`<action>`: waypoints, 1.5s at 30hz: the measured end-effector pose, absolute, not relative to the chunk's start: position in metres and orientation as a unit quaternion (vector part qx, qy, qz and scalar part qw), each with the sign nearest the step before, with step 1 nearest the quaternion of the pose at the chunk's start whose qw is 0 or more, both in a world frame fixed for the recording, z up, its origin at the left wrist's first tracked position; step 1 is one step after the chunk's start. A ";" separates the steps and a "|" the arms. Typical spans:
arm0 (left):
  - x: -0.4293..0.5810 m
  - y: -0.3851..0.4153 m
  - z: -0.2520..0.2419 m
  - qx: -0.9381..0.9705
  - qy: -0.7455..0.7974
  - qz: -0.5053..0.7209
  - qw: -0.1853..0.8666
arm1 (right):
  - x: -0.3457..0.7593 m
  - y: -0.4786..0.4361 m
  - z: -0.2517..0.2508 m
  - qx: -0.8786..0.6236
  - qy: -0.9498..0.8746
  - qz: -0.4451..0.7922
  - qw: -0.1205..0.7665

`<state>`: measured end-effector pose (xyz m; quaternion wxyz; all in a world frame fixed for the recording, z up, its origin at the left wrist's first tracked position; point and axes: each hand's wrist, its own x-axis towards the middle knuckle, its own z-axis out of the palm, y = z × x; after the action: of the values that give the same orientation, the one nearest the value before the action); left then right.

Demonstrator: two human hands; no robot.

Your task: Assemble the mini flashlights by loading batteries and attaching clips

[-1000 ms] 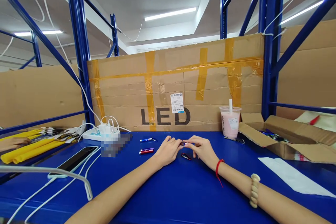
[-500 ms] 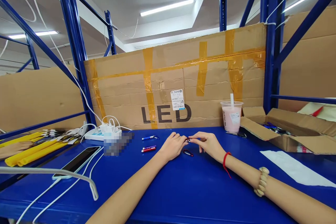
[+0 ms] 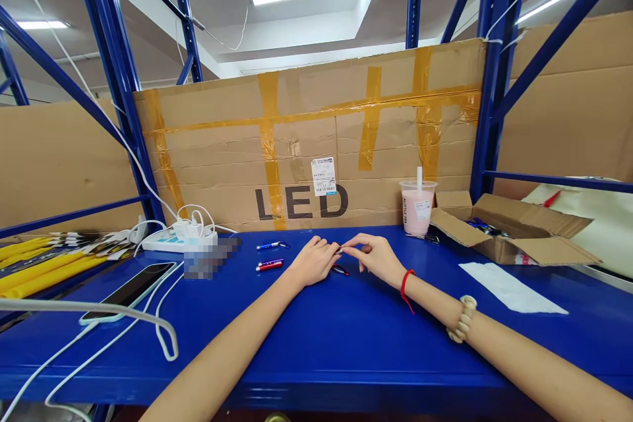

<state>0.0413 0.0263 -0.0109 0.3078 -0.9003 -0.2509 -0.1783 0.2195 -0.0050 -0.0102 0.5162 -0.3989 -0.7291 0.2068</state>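
Note:
My left hand (image 3: 316, 260) and my right hand (image 3: 374, 256) meet above the blue tabletop. Both are closed, their fingertips pinching a small, shiny dark piece (image 3: 339, 251) too small to name. Just below the fingers, a dark red carabiner clip (image 3: 341, 270) lies on the table, partly beside my left hand. To the left of that hand rest a red penlight-like tube (image 3: 270, 265) and, behind it, a blue tube with a clip at its end (image 3: 272, 245).
A pink drink cup (image 3: 418, 208) stands at the back right, beside an open cardboard box (image 3: 499, 247) with small blue items. White paper (image 3: 512, 287) lies in front. On the left are a phone (image 3: 129, 290), cables, a power strip (image 3: 161, 242) and yellow tubes (image 3: 54, 273).
The view has shifted, so the table's things sit further left and slightly higher. Another person's hand at the far left is out of view. My hands keep pinching together.

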 end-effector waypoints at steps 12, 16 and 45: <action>0.041 0.027 -0.011 -0.904 -0.245 -0.177 0.302 | 0.221 0.000 -0.012 -0.417 -0.693 0.286 0.515; 0.041 0.028 -0.011 -0.903 -0.240 -0.178 0.309 | 0.221 0.000 -0.012 -0.421 -0.685 0.298 0.514; 0.040 0.030 -0.013 -0.901 -0.245 -0.198 0.299 | 0.221 0.002 -0.012 -0.432 -0.685 0.314 0.495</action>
<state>0.0403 0.0299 -0.0134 0.2988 -0.9007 -0.2454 -0.1979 0.2211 0.0019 -0.0122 0.4946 -0.4324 -0.6854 0.3140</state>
